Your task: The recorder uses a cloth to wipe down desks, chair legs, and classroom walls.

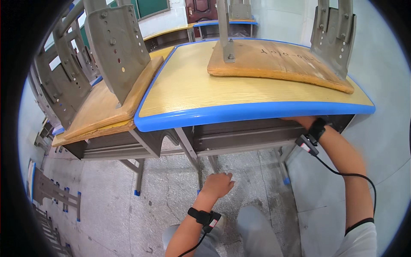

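Before me stands a school desk (192,93) with a yellow wood-grain top and a blue edge band. My right hand (303,120) reaches into the right end of its open storage compartment (244,135), just under the top. The desk's edge hides the fingers, so what they touch cannot be seen. My left hand (215,185) hangs below and in front of the desk, above the floor. Its fingers are curled in, and nothing shows in it. An upturned chair rests on the desktop, its wooden seat (273,66) bearing handwriting.
A neighbouring desk (112,154) adjoins on the left, with an upturned chair's wooden seat (102,109) on top. A pale wall (379,128) runs close along the right. More desks (221,23) stand ahead, before a dark red door (201,11). The floor (106,199) is grey speckled stone.
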{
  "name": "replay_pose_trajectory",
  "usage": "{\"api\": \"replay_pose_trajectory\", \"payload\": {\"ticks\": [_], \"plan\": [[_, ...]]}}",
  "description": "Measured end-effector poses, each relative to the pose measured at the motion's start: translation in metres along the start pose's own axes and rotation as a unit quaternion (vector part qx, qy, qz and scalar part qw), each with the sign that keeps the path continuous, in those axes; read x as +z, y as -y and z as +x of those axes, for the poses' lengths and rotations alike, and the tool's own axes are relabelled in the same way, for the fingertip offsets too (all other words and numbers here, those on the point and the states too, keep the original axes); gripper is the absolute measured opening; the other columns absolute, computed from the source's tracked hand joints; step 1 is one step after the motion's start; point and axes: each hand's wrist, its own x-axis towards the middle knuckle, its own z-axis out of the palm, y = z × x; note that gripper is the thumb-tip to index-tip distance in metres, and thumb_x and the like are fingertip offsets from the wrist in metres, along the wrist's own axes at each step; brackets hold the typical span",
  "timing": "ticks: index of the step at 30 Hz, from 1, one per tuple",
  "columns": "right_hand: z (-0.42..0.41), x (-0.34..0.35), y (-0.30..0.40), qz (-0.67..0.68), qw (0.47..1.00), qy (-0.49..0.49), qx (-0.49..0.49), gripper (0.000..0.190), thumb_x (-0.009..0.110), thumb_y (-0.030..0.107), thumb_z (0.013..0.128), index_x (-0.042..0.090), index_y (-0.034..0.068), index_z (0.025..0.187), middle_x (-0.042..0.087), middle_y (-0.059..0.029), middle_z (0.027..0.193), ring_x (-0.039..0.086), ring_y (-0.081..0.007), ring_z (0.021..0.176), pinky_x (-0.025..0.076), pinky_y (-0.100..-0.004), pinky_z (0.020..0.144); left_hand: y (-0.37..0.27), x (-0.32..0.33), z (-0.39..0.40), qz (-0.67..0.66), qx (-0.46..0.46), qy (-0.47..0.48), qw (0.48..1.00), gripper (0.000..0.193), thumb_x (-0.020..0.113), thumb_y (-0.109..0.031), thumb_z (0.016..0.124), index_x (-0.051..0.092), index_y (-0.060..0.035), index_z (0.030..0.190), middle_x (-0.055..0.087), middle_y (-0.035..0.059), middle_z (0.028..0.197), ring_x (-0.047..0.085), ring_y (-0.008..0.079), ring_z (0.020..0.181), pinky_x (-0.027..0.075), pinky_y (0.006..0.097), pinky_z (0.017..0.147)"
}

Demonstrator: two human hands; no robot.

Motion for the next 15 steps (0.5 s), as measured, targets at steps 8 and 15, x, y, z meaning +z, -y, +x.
{"api": "replay_pose_trajectory", "payload": {"ticks": [8,15], "plan": [[-0.004,-0.011,-0.017,-0.014,0.997,0.078,-0.024,0.027,0.061,0.02,0.072,0.061,0.007,0.096,0.061,-0.0147,0.095,0.056,-0.031,0.089,0.045,-0.0388,0.079,-0.002,-0.011,-0.006,-0.002,-0.008,-0.004,1.0,0.029,0.052,-0.03,0.085,0.059,-0.0032,0.094,0.064,0.0162,0.079,0.063,0.0338,0.076,0.049,0.0452,0.069],[0.013,-0.02,0.01,0.008,0.994,0.107,0.023,0.023,0.061,0.017,0.068,0.063,0.006,0.088,0.062,-0.0157,0.083,0.057,-0.0321,0.079,0.046,-0.0391,0.073,0.02,-0.008,-0.024,0.013,-0.069,0.013,0.997,0.031,0.052,-0.031,0.085,0.059,-0.0019,0.092,0.064,0.0181,0.08,0.063,0.0346,0.078,0.049,0.0451,0.07]]}}
